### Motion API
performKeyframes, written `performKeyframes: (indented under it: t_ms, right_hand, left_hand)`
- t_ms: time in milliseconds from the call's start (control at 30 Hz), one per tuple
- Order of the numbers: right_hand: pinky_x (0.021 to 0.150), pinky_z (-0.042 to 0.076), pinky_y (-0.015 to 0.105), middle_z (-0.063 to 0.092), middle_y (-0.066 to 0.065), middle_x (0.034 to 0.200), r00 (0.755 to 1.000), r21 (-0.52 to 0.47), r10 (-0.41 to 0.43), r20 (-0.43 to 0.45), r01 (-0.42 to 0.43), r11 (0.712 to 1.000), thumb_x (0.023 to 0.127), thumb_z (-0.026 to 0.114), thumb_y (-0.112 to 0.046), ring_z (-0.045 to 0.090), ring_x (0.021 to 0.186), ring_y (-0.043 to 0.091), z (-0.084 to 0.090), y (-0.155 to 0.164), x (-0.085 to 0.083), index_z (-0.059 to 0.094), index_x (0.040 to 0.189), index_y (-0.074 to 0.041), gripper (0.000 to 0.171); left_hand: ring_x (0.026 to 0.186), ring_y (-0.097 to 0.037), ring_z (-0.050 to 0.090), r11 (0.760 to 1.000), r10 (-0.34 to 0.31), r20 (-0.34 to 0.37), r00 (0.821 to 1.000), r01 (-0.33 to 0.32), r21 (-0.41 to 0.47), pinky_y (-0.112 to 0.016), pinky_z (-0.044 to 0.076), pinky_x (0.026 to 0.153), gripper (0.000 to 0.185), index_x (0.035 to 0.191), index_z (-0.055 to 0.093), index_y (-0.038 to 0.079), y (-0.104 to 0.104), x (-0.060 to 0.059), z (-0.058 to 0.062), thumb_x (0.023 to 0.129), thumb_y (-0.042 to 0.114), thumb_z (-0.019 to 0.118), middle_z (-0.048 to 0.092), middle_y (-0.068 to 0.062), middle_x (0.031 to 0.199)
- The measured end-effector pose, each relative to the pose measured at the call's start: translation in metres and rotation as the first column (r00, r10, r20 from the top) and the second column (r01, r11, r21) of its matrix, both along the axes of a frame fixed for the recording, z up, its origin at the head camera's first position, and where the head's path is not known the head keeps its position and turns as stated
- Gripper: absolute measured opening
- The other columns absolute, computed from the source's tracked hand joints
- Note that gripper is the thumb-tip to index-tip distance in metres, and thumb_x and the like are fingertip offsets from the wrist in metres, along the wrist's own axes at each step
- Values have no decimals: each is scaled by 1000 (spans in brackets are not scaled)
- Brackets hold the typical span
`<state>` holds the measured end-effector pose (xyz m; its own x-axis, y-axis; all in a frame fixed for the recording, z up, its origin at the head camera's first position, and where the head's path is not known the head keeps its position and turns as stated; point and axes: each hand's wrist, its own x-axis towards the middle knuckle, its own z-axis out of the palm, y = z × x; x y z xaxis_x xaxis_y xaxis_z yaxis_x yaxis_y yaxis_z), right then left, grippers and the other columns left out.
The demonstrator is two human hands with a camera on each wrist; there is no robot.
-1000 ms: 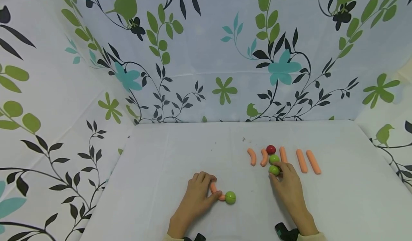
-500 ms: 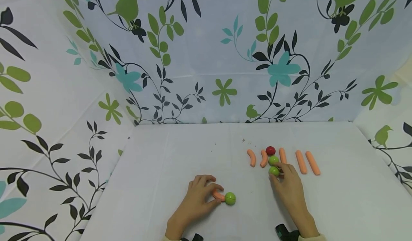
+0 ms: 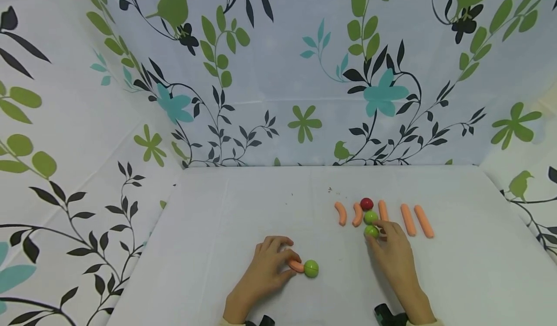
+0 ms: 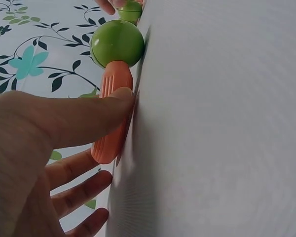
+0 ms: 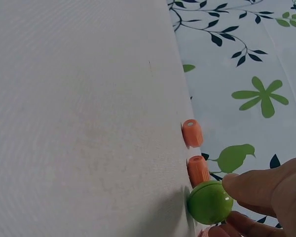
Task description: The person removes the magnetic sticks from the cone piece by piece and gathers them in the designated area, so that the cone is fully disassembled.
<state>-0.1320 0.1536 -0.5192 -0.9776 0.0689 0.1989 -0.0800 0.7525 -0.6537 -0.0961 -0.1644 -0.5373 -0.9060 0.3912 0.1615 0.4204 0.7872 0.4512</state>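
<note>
On the white surface (image 3: pixel 243 219), the left hand (image 3: pixel 265 270) pinches a small orange sausage (image 3: pixel 297 266) between thumb and fingers, its end touching a green ball (image 3: pixel 311 268). The right hand (image 3: pixel 391 251) holds another green ball (image 3: pixel 371 231) with curled fingertips, just below a second green ball (image 3: pixel 370 216) and a red ball (image 3: pixel 367 203) in the row of sausages (image 3: pixel 423 221).

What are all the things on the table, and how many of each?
Sausages: six, orange; five in a row at the table's right, one under the left fingers.
Green balls: three; two in the row, one touching the near sausage's end.
Red ball: one, at the back of the row.
Table: one, white.
Backdrop cloth: white with green, teal and black leaves and birds.
Left hand: holds the near sausage.
Right hand: fingers on the nearest row ball.
</note>
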Motion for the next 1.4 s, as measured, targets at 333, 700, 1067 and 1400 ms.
performKeyframes:
  t_ms: [333, 700, 1067, 1400]
  right_hand:
    - [85, 58, 45, 69, 13, 121, 979, 66, 134, -152, -125, 990, 89, 81, -5, 64, 104, 26, -2, 3, 1, 67, 127, -4, 41]
    - [82, 53, 17, 69, 0, 122, 903, 31, 370, -219, -372, 928, 87, 81, -1, 61, 98, 8, -12, 6, 1, 66, 129, -12, 46]
    - [80, 57, 24, 72, -1, 117, 802, -124, 593, -70, -597, 792, 94, 78, -15, 61, 92, 0, -11, -6, 0, 65, 133, -12, 41]
    - [85, 54, 23, 68, -12, 119, 690, -198, 720, 68, -698, 688, 102, 67, -39, 62, 94, 1, -12, -11, -1, 60, 141, -15, 47]
  left_hand:
    - [127, -16, 52, 999, -22, -26, 999, 23, 37, -43, 42, 96, 16, 105, 76, 32, 1, -3, 3, 90, 34, 82, 66, 9, 127]
    - [103, -6, 54, 994, -54, -15, 998, 55, 99, -30, 42, 88, 17, 107, 77, 30, 5, -10, 3, 91, 37, 79, 68, 15, 106]
    - [94, -3, 53, 961, -159, 33, 987, 147, 234, -24, 48, 87, 22, 110, 76, 27, 9, -17, 5, 88, 27, 80, 69, 16, 105]
    - [101, -4, 52, 937, -214, 53, 975, 190, 292, -26, 49, 92, 23, 109, 76, 27, 15, -20, 6, 87, 22, 82, 67, 14, 111]
